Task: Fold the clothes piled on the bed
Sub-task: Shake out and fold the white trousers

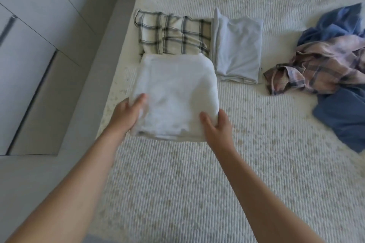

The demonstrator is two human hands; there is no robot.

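A folded white garment [175, 92] lies near the bed's left edge. My left hand [126, 112] grips its near left corner, thumb on top. My right hand [217, 126] grips its near right corner, thumb on top and fingers under the edge. Behind it sit a folded cream plaid garment [173, 35] and a folded pale blue garment [237, 49]. At the right lies an unfolded pile: a pink plaid shirt [320, 71] and blue clothes [343, 116].
The bed [217, 183] has a ribbed cream cover. Its left edge runs beside a grey bed frame [83, 104] and grey wardrobe doors [29, 45].
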